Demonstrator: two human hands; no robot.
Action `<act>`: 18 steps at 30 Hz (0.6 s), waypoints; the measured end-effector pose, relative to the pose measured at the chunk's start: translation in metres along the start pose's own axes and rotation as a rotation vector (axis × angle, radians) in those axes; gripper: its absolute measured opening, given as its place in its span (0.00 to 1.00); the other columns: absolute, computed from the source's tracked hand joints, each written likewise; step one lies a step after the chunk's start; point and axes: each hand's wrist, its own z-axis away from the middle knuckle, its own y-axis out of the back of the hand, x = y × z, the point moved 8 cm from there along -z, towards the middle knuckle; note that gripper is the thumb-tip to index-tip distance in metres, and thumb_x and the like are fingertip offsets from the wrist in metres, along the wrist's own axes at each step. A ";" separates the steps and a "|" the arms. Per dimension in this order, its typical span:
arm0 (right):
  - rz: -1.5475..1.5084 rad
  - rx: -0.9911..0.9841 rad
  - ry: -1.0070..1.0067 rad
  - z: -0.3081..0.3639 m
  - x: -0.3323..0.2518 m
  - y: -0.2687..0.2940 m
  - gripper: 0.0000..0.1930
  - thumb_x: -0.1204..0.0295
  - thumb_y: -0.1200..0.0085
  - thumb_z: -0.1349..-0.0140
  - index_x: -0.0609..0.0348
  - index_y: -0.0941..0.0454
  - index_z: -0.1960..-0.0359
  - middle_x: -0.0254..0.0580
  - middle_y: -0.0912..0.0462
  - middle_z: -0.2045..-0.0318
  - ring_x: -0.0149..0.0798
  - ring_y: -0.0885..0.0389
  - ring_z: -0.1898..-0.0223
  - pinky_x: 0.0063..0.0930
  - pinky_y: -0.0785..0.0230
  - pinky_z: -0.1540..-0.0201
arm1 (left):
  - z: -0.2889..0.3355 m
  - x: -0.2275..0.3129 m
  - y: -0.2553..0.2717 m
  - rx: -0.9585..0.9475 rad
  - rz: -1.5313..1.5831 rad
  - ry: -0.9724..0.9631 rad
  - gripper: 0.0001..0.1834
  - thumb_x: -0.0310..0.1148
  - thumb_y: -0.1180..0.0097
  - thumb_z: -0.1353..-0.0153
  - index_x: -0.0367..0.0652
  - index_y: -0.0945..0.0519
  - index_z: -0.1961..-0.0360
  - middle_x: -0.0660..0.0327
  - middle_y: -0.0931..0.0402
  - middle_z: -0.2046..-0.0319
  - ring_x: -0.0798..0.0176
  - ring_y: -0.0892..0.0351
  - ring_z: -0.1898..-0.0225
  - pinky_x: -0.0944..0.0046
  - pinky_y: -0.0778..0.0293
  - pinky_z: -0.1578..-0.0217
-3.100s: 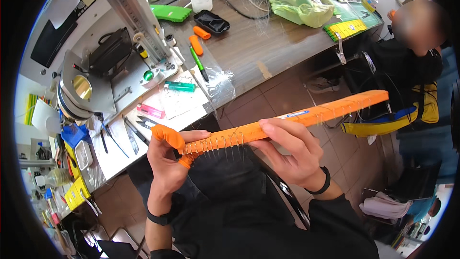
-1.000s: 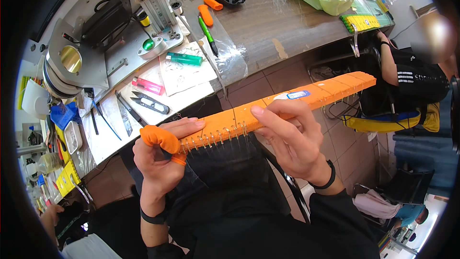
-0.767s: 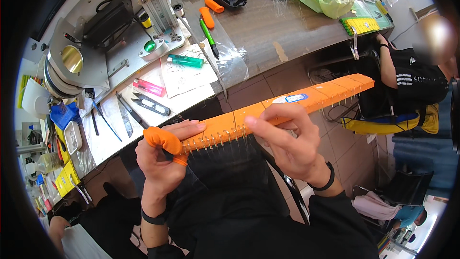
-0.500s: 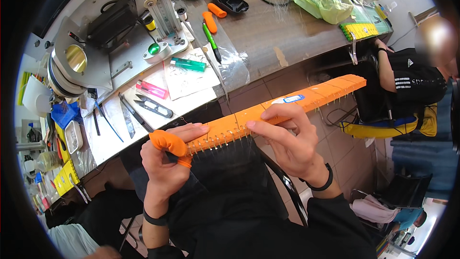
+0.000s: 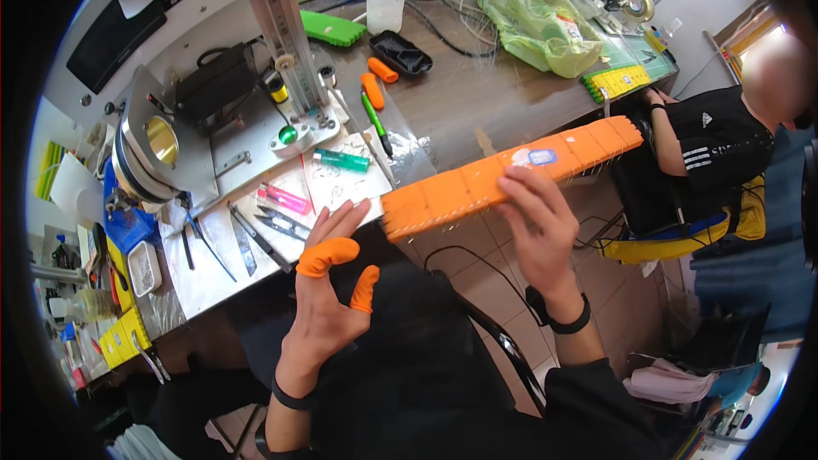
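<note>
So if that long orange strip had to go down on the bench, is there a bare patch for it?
The right hand holds the orange strip. The brown benchtop is bare between the black tray, the green pen and the green bag. Left of the pen it is crowded: lighter, cutters, metal stand.

Workbench (image 5: 477, 94) carries pen (image 5: 375, 123), lighter (image 5: 341, 160) (green).

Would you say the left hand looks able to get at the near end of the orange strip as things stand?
Probably yes: the left hand is open, holding nothing, and nothing lies between it and the near end of the orange strip.
</note>
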 end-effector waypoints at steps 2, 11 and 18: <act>0.006 0.029 -0.035 0.000 0.025 0.004 0.19 0.86 0.36 0.51 0.62 0.18 0.55 0.43 0.19 0.54 0.43 0.19 0.53 0.30 0.26 0.50 | 0.008 -0.006 0.000 -0.058 -0.009 -0.007 0.33 0.13 0.39 0.54 0.43 0.40 0.48 0.47 0.36 0.36 0.47 0.39 0.33 0.51 0.45 0.35; -0.397 0.110 -0.321 0.002 0.126 0.032 0.18 0.89 0.46 0.42 0.67 0.23 0.49 0.42 0.28 0.43 0.37 0.27 0.41 0.28 0.31 0.40 | 0.048 -0.041 0.031 -0.008 0.141 0.208 0.31 0.20 0.38 0.51 0.44 0.39 0.47 0.48 0.30 0.42 0.52 0.34 0.38 0.54 0.44 0.39; -0.460 0.241 -0.341 -0.008 0.145 0.062 0.18 0.90 0.46 0.42 0.68 0.25 0.49 0.43 0.28 0.42 0.36 0.27 0.42 0.27 0.32 0.41 | 0.057 -0.044 0.055 0.023 0.137 0.273 0.25 0.23 0.34 0.51 0.40 0.35 0.55 0.49 0.22 0.51 0.53 0.28 0.44 0.56 0.38 0.40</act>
